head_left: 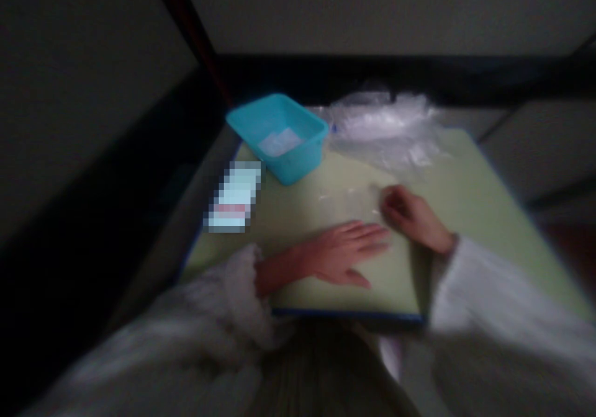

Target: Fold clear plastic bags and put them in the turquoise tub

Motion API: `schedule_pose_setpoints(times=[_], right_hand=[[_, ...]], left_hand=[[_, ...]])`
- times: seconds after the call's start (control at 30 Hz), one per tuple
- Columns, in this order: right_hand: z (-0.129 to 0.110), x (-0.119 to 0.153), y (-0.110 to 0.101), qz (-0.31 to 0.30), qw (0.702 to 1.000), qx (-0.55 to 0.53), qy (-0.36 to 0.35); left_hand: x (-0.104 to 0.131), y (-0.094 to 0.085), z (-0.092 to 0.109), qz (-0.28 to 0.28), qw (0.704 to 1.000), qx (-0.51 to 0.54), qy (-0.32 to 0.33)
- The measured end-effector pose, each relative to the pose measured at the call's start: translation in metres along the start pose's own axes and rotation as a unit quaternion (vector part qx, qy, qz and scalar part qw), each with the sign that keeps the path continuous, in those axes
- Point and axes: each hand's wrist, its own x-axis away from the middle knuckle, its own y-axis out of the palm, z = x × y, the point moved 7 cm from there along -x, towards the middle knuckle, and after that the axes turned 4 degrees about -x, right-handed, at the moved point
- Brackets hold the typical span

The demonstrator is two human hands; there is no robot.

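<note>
My left hand [344, 252] lies flat and palm down over the yellow tabletop, its fingers stretched out to the right. Just beyond its fingertips is a clear, flat piece of plastic [342, 205], perhaps a small bag, with pale patches in it. At the right end of that plastic, my right hand [414, 215] is closed, thumb and fingers curled together. Whatever it may pinch is hidden and blurred. Both hands come out of fluffy pale sleeves.
A turquoise plastic basket [298, 164] with whitish pieces inside stands at the back left. Beside it is a heap of clear plastic bags [386, 122]. A pixelated, bright phone-like rectangle [235, 195] lies at the left edge. The yellow table [484, 218] has a blue rim; dim walls surround it.
</note>
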Motion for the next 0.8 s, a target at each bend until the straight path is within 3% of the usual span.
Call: schedule_pose_setpoints(times=[0.8], right_hand=[[-0.002,-0.001,0.002,-0.014,1.000,0.015,0.000]], left_hand=[[-0.009,-0.010,0.006,-0.004,1.000,0.019,0.003]])
